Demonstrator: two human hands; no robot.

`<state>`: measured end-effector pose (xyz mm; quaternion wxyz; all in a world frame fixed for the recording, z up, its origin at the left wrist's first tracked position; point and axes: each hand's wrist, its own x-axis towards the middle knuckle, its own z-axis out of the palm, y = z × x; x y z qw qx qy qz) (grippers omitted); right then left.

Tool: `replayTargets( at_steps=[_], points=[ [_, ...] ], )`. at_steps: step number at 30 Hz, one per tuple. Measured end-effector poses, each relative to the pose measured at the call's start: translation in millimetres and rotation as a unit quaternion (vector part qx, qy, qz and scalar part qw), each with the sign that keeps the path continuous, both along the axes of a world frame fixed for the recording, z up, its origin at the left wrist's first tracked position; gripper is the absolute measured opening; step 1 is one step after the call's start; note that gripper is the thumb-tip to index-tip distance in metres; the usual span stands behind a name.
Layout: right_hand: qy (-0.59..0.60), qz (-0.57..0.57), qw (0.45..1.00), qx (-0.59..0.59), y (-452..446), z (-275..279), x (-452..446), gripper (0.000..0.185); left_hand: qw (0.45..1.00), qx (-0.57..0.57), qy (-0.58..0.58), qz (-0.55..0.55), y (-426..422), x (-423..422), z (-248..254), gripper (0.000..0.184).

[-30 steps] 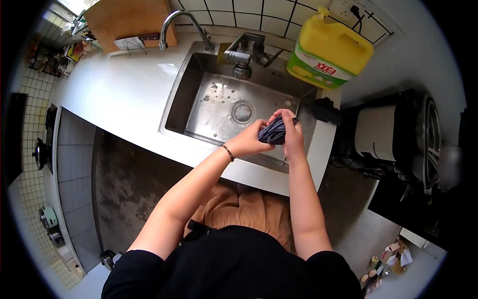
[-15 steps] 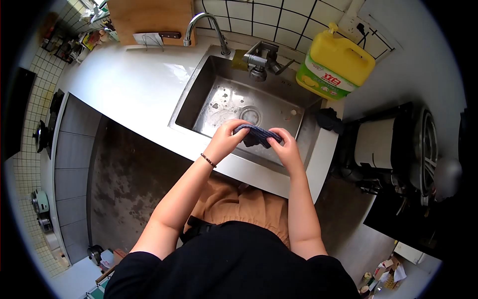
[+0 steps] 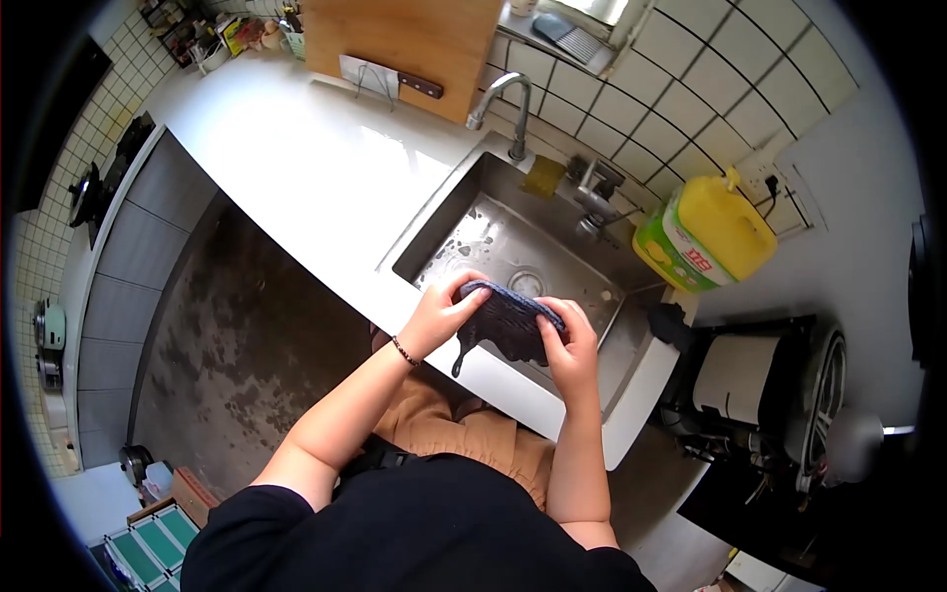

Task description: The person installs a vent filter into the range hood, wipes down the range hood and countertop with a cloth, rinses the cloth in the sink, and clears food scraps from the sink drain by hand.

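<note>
A dark glove (image 3: 505,331) with a ribbed blue cuff is stretched between my hands, over the front rim of the sink. My left hand (image 3: 441,316) pinches one end of the cuff, thumb on top. At the other end of the cuff, the thumb and fingers of my right hand (image 3: 572,350) are closed on it. The black body of the glove hangs below, with a narrow finger-like tip dangling near my left hand. Behind it lies the steel sink (image 3: 457,247), wet and spotted with dark bits around the drain.
A curved faucet (image 3: 520,123) and a second tap (image 3: 595,197) stand behind the sink. At the right back corner is a yellow detergent jug (image 3: 705,237), with a dark crumpled item (image 3: 671,324) near it. A knife (image 3: 421,86) rests by a wooden board (image 3: 404,35).
My hands have moved slightly apart, and the glove, bunched before, now hangs open below its cuff. The camera view has turned, so the sink appears lower and more slanted.
</note>
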<state>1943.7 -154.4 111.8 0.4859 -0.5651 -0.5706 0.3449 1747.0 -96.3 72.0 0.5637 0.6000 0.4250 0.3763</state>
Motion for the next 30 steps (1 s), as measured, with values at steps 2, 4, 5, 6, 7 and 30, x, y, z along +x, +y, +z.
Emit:
replayTargets(
  at_steps=[2,4,5,6,7,30],
  points=[
    [0.009,0.036,0.998,-0.043,16,-4,-26,0.017,0.997,-0.034,-0.020,0.069,13,-23,-5,0.023],
    [0.035,0.044,0.996,-0.076,39,-12,-62,0.018,0.992,-0.046,-0.011,0.114,33,-57,-21,0.023],
    [0.066,0.045,0.992,-0.100,51,-25,-82,0.019,0.991,-0.050,0.006,0.126,44,-78,-29,0.023],
    [0.065,0.073,0.989,-0.113,65,-35,-104,0.027,0.988,-0.054,0.010,0.146,56,-99,-29,0.023],
    [0.144,0.061,0.976,-0.151,79,-33,-134,0.033,0.985,-0.071,0.026,0.156,69,-124,-30,0.021],
    [0.049,0.029,0.946,-0.319,234,-112,-338,0.045,0.689,0.078,0.673,0.256,363,-404,-174,0.072]
  ],
)
